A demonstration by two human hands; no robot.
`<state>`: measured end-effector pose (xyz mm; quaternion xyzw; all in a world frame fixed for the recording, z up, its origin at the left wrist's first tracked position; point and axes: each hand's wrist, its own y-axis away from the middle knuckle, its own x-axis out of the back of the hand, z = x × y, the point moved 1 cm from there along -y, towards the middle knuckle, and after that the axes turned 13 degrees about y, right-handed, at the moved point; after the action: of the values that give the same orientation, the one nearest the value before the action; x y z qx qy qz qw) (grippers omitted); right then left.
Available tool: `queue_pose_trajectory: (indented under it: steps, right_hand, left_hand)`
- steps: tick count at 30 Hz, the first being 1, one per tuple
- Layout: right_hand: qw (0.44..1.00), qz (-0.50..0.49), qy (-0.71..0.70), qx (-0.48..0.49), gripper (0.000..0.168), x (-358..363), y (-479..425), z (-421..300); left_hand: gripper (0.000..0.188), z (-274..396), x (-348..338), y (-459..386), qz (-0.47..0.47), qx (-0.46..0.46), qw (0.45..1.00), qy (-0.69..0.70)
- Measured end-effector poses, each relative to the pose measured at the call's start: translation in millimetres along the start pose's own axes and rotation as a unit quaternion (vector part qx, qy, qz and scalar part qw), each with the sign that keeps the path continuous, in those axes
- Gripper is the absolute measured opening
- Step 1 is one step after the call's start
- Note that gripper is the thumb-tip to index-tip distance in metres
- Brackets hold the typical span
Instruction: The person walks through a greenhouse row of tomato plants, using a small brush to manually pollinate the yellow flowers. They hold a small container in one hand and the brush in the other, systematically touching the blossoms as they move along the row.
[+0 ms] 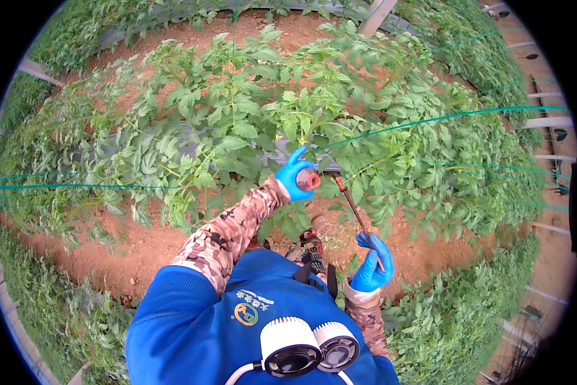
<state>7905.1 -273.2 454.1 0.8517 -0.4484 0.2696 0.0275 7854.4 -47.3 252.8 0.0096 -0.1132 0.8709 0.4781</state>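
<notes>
My left hand [294,174], in a blue glove, grips a small bottle [308,179] with a red, open-looking neck. One finger points up beside a yellow tomato flower [302,141]. My right hand [374,262], also gloved in blue, holds a thin dark stick [356,209] that has red bands near its upper end. The tip of the stick is a little right of the bottle, apart from it. Tomato plants [240,108] with green leaves and a few yellow flowers stand before me.
Green strings [428,121] run across the plants at both sides. Grey plastic mulch [192,137] lies under the row, with bare reddish soil [148,260] beside it. A pale post [377,17] stands beyond. A white neck fan [290,346] hangs on my chest.
</notes>
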Motion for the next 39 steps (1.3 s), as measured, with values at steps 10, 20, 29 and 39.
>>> queue_pose_trajectory:
  steps: [10, 20, 29, 39]
  right_hand:
    - [0.997, -0.066, -0.035, -0.016, 0.023, -99, -65, 66]
    - [0.972, -0.027, -0.176, -0.15, 0.026, -176, -101, 116]
    - [0.982, -0.002, -0.147, -0.12, 0.027, -185, -103, 122]
    - [0.99, -0.011, -0.102, -0.094, 0.026, -161, -98, 113]
  left_hand:
    - [0.062, -13, 59, -36, -0.051, 0.071, 0.988, -0.131]
    - [0.054, -11, 68, -34, -0.034, 0.03, 0.992, -0.119]
    - [0.062, -8, 56, -32, -0.069, 0.035, 0.979, -0.19]
    - [0.062, -20, 57, -30, -0.042, 0.03, 0.983, -0.178]
